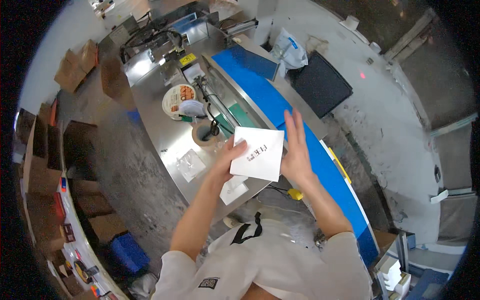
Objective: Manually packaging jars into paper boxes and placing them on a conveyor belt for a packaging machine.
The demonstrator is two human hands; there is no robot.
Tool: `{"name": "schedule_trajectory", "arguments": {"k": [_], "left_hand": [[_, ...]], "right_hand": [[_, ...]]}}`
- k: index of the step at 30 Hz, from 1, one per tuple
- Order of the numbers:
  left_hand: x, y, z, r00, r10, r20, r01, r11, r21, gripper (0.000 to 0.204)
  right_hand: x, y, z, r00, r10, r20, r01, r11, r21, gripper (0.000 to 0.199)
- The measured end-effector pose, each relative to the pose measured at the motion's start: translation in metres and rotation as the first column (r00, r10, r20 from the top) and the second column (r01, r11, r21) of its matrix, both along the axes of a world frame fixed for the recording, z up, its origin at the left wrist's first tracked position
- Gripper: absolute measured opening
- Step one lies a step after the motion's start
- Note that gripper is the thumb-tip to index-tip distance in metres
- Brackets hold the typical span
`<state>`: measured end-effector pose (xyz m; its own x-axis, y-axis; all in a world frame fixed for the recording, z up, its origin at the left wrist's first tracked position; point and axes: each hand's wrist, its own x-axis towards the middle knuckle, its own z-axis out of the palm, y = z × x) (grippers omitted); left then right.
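Observation:
My left hand point(226, 159) grips a flat white square box point(256, 167) by its left side, with the thumb on top. Dark print marks the face of the box. My right hand point(296, 155) is at the box's right edge with its fingers stretched out and apart; whether its palm touches the box, I cannot tell. Beneath the box, a white folded piece point(235, 191) lies near the metal table's front edge. A clear plastic wrapper point(190, 165) rests to the left of my left hand.
A blue conveyor belt point(325, 177) runs along the right of the metal table point(150, 117). On the table stand a roll of tape point(196, 135) and a round tub point(170, 102). A yellow connector point(295, 194) hangs by the front edge. Cardboard boxes point(75, 65) stand at far left.

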<state>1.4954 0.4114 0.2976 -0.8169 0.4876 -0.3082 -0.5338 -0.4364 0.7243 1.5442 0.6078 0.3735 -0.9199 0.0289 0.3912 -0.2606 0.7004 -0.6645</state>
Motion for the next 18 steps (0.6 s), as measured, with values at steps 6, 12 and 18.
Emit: {"name": "schedule_trajectory", "arguments": {"k": [6,12,18], "left_hand": [[-0.001,-0.002,-0.019,0.985,-0.086,0.15,0.05,0.973,0.227,0.063],[0.003,-0.001,-0.002,0.993,0.057,0.099,-0.072,0.985,0.158,0.071],[0.002,0.002,-0.024,0.964,0.261,-0.057,-0.258,0.965,0.05,0.091]], "right_hand": [[-0.022,0.014,0.039,0.839,0.514,-0.182,-0.338,0.752,0.566,0.042],[-0.024,0.011,0.061,0.905,0.231,-0.358,-0.022,0.864,0.502,0.036],[-0.008,-0.04,0.032,0.994,0.108,0.012,-0.096,0.828,0.552,0.035]]}}
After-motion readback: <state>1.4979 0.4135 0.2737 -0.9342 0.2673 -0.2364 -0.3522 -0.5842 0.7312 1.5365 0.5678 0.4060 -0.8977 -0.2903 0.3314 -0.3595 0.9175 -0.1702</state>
